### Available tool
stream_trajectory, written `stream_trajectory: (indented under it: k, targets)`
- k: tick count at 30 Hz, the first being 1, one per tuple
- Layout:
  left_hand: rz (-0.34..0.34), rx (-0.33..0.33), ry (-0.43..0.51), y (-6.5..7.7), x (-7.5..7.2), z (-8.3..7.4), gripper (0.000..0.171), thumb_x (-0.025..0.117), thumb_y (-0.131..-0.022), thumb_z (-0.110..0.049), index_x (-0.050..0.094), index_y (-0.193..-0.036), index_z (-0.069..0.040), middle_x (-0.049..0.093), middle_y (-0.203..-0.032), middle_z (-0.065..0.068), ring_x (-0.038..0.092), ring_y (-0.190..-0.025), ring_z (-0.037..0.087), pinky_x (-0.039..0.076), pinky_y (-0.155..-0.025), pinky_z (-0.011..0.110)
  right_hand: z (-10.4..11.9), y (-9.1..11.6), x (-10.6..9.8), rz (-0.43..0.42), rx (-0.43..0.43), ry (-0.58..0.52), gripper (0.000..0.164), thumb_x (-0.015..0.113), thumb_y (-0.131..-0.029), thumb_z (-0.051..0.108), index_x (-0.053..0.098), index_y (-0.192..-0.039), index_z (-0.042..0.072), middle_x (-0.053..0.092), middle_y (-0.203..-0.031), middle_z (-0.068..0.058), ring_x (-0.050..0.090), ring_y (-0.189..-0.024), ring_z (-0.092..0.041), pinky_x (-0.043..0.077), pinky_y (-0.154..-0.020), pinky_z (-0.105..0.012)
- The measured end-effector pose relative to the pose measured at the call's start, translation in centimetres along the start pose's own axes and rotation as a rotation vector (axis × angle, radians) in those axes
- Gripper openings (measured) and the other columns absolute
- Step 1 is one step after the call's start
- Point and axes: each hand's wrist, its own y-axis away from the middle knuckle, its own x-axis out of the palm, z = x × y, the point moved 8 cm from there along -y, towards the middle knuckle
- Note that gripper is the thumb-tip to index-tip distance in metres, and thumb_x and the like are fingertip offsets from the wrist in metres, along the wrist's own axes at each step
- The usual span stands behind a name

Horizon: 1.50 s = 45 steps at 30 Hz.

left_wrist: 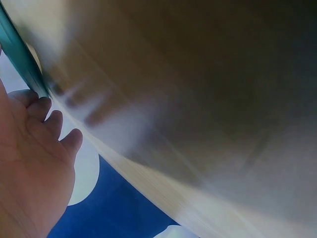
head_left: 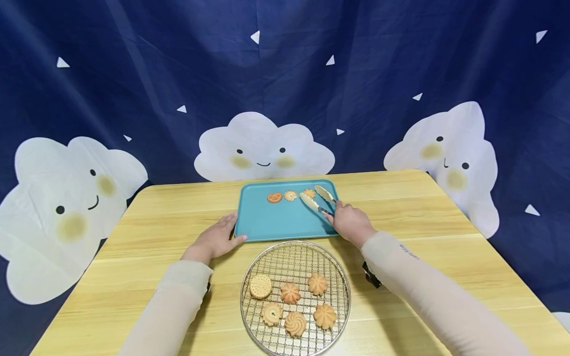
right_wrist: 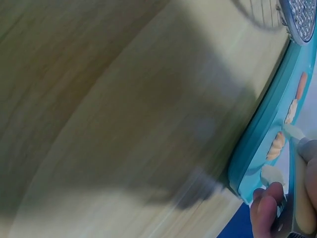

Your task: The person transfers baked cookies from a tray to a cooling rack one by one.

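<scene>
My right hand (head_left: 352, 223) grips a pair of tongs (head_left: 311, 201) with cream-coloured tips, held over the right end of a teal tray (head_left: 276, 222). The tong tips are spread apart, near a flower-shaped cookie (head_left: 309, 193) at the end of a short row. Left of it in that row lie a pale ring cookie (head_left: 290, 196) and a browner round cookie (head_left: 274, 198). With fingers extended, my left hand (head_left: 218, 238) rests at the tray's left edge, its thumb by the front-left corner. In the right wrist view the tongs (right_wrist: 297, 193) are partly cut off.
A round wire cooling rack (head_left: 307, 259) stands in front of the tray, bearing several cookies such as a swirl cookie (head_left: 295, 324) and a dotted round cookie (head_left: 260, 287). Beneath everything is a wooden table (head_left: 401, 212), with a blue cloud-patterned curtain (head_left: 285, 64) behind.
</scene>
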Motion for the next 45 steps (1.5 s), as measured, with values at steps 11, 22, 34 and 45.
stream_trajectory:
  k: [11, 22, 34, 45]
  targets:
    - [-0.005, -0.001, -0.01, -0.2, 0.2, 0.3, 0.082, 0.044, -0.097, -0.053, 0.018, -0.149, 0.005, 0.018, -0.154, 0.021, 0.017, -0.14, 0.038, 0.019, -0.113, 0.05, 0.1, -0.4, 0.1, 0.0, -0.011, 0.021, 0.067, 0.042, -0.101, 0.041, 0.037, -0.137, -0.015, 0.06, -0.106, -0.032, 0.062, -0.09, -0.045, 0.053, -0.073, -0.053]
    - [-0.003, 0.0, -0.012, -0.2, 0.1, 0.2, 0.081, 0.044, -0.097, -0.052, 0.019, -0.149, 0.005, 0.019, -0.154, 0.022, 0.017, -0.14, 0.038, 0.019, -0.113, 0.05, 0.2, -0.2, -0.2, -0.021, -0.05, 0.072, 0.064, 0.043, -0.102, 0.039, 0.039, -0.136, -0.015, 0.061, -0.104, -0.032, 0.064, -0.082, -0.043, 0.055, -0.065, -0.051]
    - [-0.006, 0.007, -0.01, -0.2, 0.1, 0.0, 0.081, 0.043, -0.097, -0.053, 0.02, -0.149, 0.005, 0.019, -0.154, 0.022, 0.017, -0.14, 0.039, 0.019, -0.113, 0.051, -0.7, 0.2, 0.2, -0.02, -0.028, 0.017, 0.065, 0.04, -0.102, 0.041, 0.035, -0.141, -0.011, 0.057, -0.115, -0.032, 0.063, -0.088, -0.044, 0.055, -0.068, -0.052]
    - [0.004, -0.001, -0.011, -0.3, 0.3, 0.3, 0.083, 0.042, -0.097, -0.055, 0.018, -0.15, 0.004, 0.018, -0.154, 0.021, 0.017, -0.141, 0.038, 0.019, -0.113, 0.05, -1.4, 0.8, -1.1, -0.214, -0.103, -0.013, 0.061, 0.044, -0.101, 0.041, 0.039, -0.14, -0.005, 0.06, -0.102, -0.028, 0.062, -0.065, -0.04, 0.053, -0.053, -0.05]
